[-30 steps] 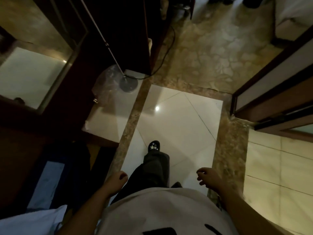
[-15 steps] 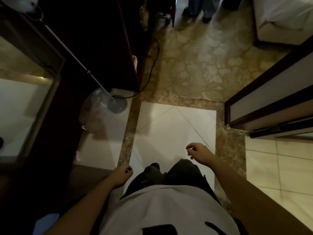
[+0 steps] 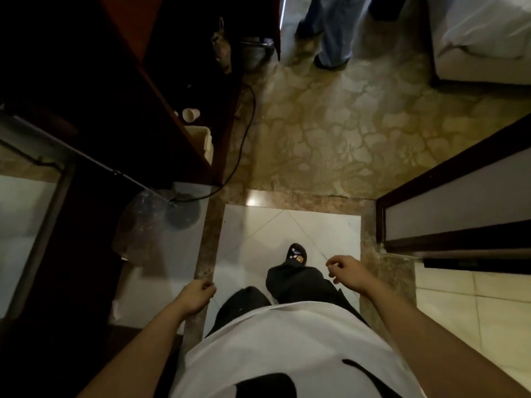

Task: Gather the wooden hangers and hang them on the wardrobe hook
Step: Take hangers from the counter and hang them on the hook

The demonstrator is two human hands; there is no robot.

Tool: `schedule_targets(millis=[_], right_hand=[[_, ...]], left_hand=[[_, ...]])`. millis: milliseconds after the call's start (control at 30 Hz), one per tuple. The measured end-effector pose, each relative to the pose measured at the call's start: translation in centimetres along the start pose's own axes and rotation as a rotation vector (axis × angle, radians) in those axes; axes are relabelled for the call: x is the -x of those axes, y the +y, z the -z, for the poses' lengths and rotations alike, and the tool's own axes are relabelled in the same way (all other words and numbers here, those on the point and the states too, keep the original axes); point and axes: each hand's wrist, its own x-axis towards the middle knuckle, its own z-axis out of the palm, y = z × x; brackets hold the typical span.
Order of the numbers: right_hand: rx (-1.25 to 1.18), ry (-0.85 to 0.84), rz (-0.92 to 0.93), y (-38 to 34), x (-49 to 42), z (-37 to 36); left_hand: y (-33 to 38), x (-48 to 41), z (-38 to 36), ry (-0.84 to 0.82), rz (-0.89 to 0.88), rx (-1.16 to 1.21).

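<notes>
Our left hand (image 3: 198,295) and right hand (image 3: 346,272) hang loosely curled and hold nothing, just in front of the tall dark wooden cabinet (image 3: 161,90). No wooden hangers and no wardrobe hook are in view, so we cannot tell where they lie. A thin black cable (image 3: 247,130) trails over the floor beside the cabinet to a round grey stand base (image 3: 184,211) at its foot, and a careless step there could snag it. Beyond the cabinet stand a person's blue-jeaned legs (image 3: 333,30), so we may bump them in the narrow passage.
</notes>
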Motion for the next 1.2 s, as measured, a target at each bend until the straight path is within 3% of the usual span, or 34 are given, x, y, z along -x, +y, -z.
schedule_targets(millis=[233,367,600,867,1033,1200], right_hand=[[-0.055,0.041,-0.135,2.9,-2.6,10.0],[-0.074,0.046,-0.2,3.0,-4.9,14.2],[-0.062,0.014,-0.166,-3.4,-12.9,20.4],[-0.025,-0.053,0.072,-20.3,-23.3,29.5],[0.026,-0.07,0.186,-26.9,-27.7,35.1],[0.152,-0.099,0.203,-27.8,-32.7,40.9]], left_hand=[[18.9,-4.8,2.1,-0.03,-0.224,0.045],[25.7,-7.6,3.8,-0.061,-0.249,0.043],[27.9,-13.7,9.6,-0.055,-0.143,0.049],[28.6,-19.5,18.7,0.042,0.046,0.021],[34.7,-22.3,22.1,0.109,0.003,0.137],[41.9,-25.7,22.7,0.083,0.016,0.164]])
